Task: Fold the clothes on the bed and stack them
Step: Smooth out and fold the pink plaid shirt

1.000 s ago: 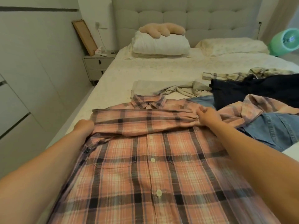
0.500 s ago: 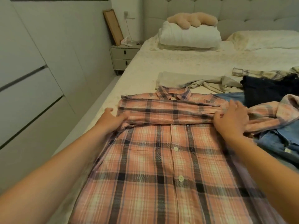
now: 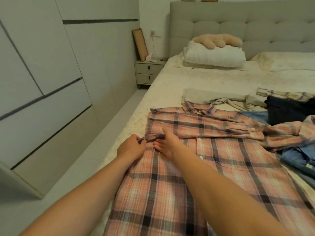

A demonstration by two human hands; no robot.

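Pink shirt (image 3: 196, 167): my left hand (image 3: 131, 149) pinches its edge, my right hand (image 3: 167, 143) presses flat. Pulling hard could undo the folded sleeve.

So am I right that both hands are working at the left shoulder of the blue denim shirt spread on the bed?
Not quite: the head view shows the left hand and right hand at the left shoulder of the pink plaid shirt spread on the bed. The blue denim garment lies apart, at its right.

Pink plaid shirt (image 3: 213, 160) flat on bed (image 3: 213, 79)
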